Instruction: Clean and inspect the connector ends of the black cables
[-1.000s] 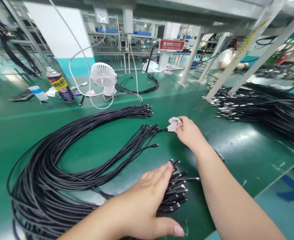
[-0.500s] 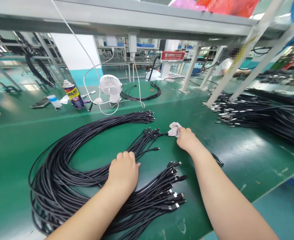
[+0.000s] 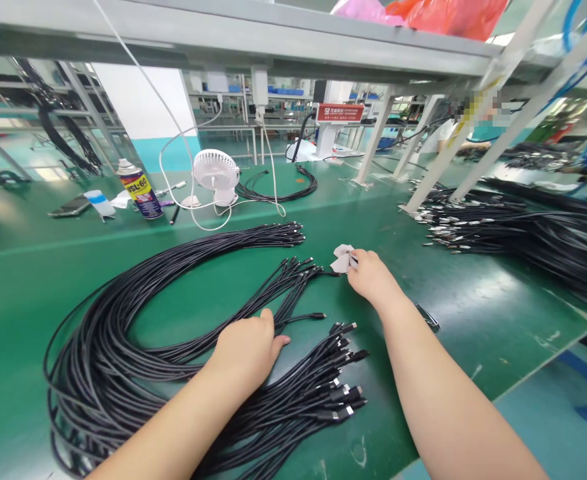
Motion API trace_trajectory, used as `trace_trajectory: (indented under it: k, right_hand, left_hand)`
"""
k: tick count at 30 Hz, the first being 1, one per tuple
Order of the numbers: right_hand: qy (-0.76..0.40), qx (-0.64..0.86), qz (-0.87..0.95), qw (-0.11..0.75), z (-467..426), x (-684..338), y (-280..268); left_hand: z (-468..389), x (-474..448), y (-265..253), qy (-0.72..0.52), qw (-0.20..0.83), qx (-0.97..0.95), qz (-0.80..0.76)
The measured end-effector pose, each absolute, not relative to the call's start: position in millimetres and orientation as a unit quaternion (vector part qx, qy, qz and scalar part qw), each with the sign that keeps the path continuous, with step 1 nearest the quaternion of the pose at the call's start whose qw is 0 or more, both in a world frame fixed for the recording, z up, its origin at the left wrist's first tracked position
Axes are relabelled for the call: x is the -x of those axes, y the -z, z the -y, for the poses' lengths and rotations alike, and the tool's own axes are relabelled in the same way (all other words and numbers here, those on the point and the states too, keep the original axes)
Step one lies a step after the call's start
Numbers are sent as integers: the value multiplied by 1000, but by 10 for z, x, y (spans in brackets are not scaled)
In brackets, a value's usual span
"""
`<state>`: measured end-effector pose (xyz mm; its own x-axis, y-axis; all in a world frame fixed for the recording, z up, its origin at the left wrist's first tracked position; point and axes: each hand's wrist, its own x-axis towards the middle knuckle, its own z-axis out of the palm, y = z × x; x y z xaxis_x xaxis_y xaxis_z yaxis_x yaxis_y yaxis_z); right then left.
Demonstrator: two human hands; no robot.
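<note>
Black cables lie in a thick bend on the green table, their ends fanned rightward in groups. The left hand lies over the strands, fingers together and curled down, thumb stretched apart; its underside is hidden, so I cannot tell how firmly it grips. Light, flat pressure there would seem best, steadying the strands without kinking them. The right hand has thumb and fingers clamped on a white wipe (cloth or paper, I cannot tell). One cable tip lies just beside it; a straight, gentle pinch should spare the metal end and avoid dragging neighbours.

As for writing, the red sign carries a logo and white characters too small to read. On the spray can, a yellow band shows "SL-60", its first letter unsure.
</note>
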<state>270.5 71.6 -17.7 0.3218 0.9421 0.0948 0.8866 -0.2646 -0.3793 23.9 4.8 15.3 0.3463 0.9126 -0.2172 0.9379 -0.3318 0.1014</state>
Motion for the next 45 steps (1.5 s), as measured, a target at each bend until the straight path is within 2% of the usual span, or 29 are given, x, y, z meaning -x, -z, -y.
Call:
trace_trajectory:
  k: [5,10,15,19,28,32,39,45]
  right_hand:
    - [-73,769,581,256,-719,-2731,195]
    - [-91,733,567,366,-738,-2742,149]
    - [-198,654,552,479,-696,-2654,27]
    - [-305,578,552,518,-658,-2513,31]
    - [-450,499,546,500,-592,-2379,-59]
    - [-488,466,566,474,-545,-2398,-112]
    - [-500,446,613,418,-527,-2393,-130]
    - [-458,421,685,379,-467,-2378,-213]
  left_hand:
    - [-57,-253,-92,46,131,-826,-547]
    - [-41,-238,-73,-12,148,-817,-557]
    - [-57,-224,-108,-51,152,-801,-576]
    - [-63,-220,-89,-77,170,-799,-571]
    - [-66,-195,-101,-116,225,-805,-537]
    - [-54,-204,-181,-138,291,-785,-529]
    - [-19,-407,-418,-153,367,-760,-514]
    - [-190,-562,-479,-112,475,-720,-492]
